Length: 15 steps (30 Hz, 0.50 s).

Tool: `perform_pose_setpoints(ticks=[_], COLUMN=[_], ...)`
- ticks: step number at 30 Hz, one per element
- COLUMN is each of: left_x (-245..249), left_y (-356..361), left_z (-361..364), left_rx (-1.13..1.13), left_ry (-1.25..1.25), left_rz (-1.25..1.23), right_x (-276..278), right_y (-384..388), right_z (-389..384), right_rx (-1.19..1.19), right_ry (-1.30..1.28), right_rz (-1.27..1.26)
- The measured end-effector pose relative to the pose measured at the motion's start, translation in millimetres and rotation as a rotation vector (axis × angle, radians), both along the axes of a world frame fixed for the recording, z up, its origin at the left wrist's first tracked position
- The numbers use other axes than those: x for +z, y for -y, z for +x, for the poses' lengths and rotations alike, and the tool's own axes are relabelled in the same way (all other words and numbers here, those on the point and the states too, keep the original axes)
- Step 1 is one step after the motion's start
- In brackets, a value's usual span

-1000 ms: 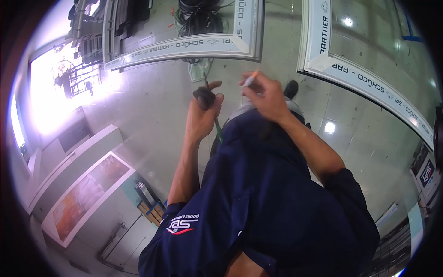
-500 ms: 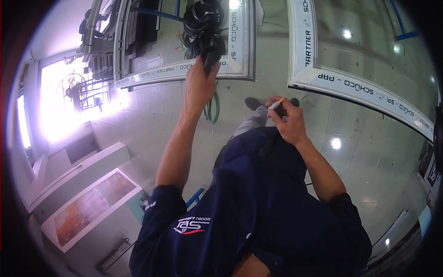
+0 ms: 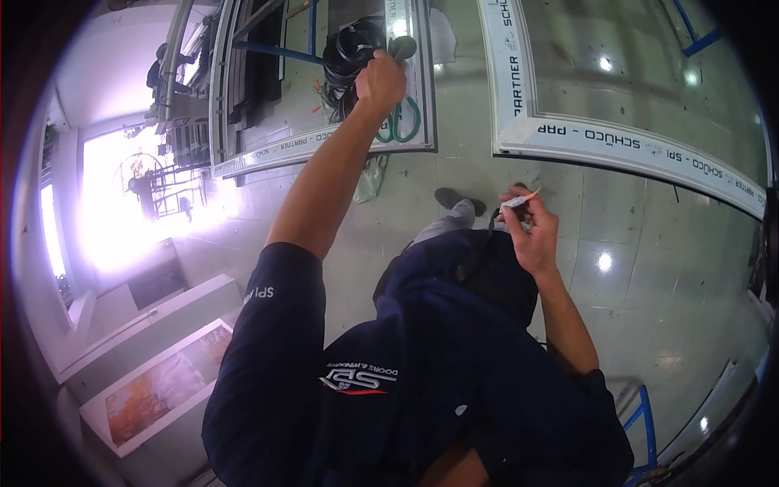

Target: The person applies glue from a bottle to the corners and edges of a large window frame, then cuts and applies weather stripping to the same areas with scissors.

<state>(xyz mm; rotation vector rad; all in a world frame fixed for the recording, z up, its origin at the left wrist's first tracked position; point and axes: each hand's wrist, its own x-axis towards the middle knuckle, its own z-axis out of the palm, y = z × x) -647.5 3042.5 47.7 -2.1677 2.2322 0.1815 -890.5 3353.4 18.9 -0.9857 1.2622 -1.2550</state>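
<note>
My left hand [image 3: 381, 81] reaches forward over the near corner of a white-edged frame, closed around a dark object with a rounded black end [image 3: 402, 49]; its kind I cannot tell. Thin green loops [image 3: 398, 123] hang just below that hand. Beside its fingers lies a bundle of coiled black rubber strip [image 3: 347, 53]. Nearer my body, my right hand [image 3: 535, 235] pinches a small white tube [image 3: 516, 202] with a pointed orange tip between thumb and fingers.
The left frame [image 3: 284, 148] and a second frame [image 3: 617, 138], both covered with printed film, stand with a gap between them. Blue supports [image 3: 280, 51] show inside the left one. A clear plastic bag [image 3: 369, 180] lies on the tiled floor [image 3: 438, 174].
My left hand has moved forward and right, carrying the dark object and green loops over the left frame. My right hand has shifted slightly right and down, still pinching the tube.
</note>
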Motion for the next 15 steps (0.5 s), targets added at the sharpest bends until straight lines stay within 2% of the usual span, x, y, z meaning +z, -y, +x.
perform_pose_setpoints(ticks=[6, 12, 15], left_x=[3.2, 2.4, 2.2], left_y=[-1.7, -11.5, -24.1], left_z=[-0.3, 3.4, 4.9], left_rx=[0.031, -0.003, -0.075], left_ry=[0.041, -0.047, -0.019], left_rz=[0.067, 0.038, -0.072], right_x=[-1.6, 3.5, 5.7], right_y=[-8.3, -1.3, 3.5], right_z=[-4.0, 0.4, 0.7], right_rx=[-0.052, 0.005, 0.062], right_ry=[0.016, 0.032, 0.029], right_rz=[0.026, 0.026, 0.033])
